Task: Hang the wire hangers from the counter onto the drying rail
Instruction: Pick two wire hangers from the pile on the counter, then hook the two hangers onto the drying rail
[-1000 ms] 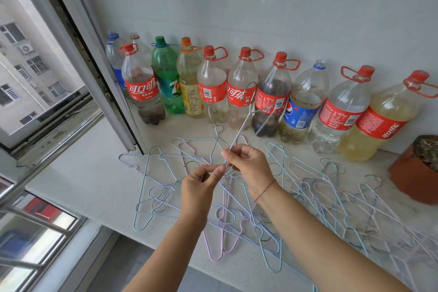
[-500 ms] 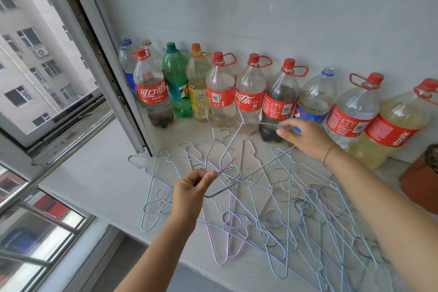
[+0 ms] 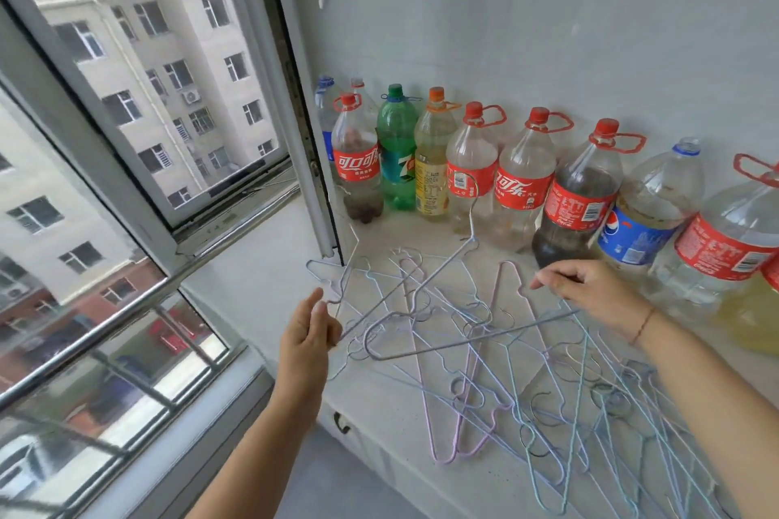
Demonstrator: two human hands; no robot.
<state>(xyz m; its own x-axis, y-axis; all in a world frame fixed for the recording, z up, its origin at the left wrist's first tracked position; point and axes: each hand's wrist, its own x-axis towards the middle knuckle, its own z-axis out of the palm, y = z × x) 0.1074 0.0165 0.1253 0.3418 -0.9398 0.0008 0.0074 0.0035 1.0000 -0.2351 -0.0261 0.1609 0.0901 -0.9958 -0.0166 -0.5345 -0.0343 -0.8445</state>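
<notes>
Pale grey wall [image 3: 548, 13] far and right; open window [image 3: 139, 97] left, daylit apartment block [image 3: 126, 34] outside; speckled white worktop [image 3: 261, 287] below.

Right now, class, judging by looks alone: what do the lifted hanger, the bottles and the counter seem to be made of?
Lifted hanger: thin metal wire, apparently with a pale matte coating; it keeps crisp bends.
Bottles: clear or tinted plastic, glossy, see-through walls with printed labels and moulded caps.
Counter: pale speckled stone or stone-like composite, smooth and faintly shiny; which one is unclear.

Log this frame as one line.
phase: lifting | left hand: pinching grey hanger | right hand: holding other end | pile: on counter
</notes>
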